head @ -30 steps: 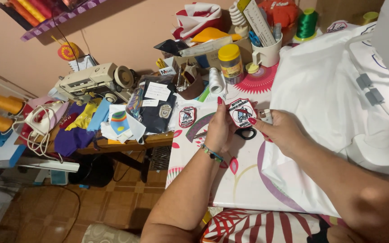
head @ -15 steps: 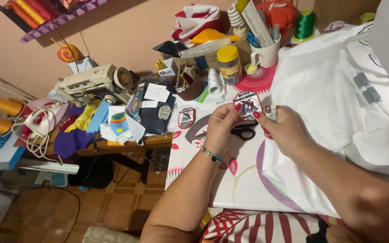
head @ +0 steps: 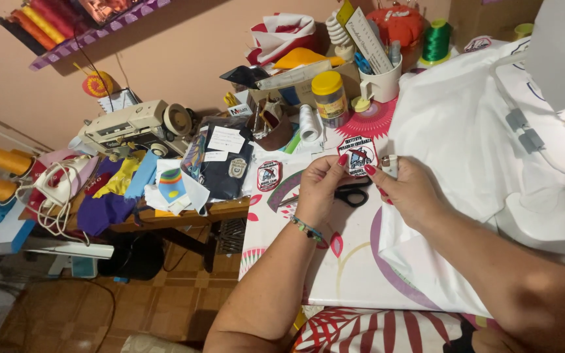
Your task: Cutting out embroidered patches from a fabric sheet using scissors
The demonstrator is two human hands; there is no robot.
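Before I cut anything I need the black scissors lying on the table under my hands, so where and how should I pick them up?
Probably by the black loop handles, the only part showing: the scissors lie flat on the table below the badge patch, blades hidden behind the left hand. Come from above with the right hand, nearest the loops, once it lets go of the patch.

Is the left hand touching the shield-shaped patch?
Touching. The head view shows the left hand pinching the shield-shaped patch by its left edge, fingertips on it; the right hand pinches the other side.
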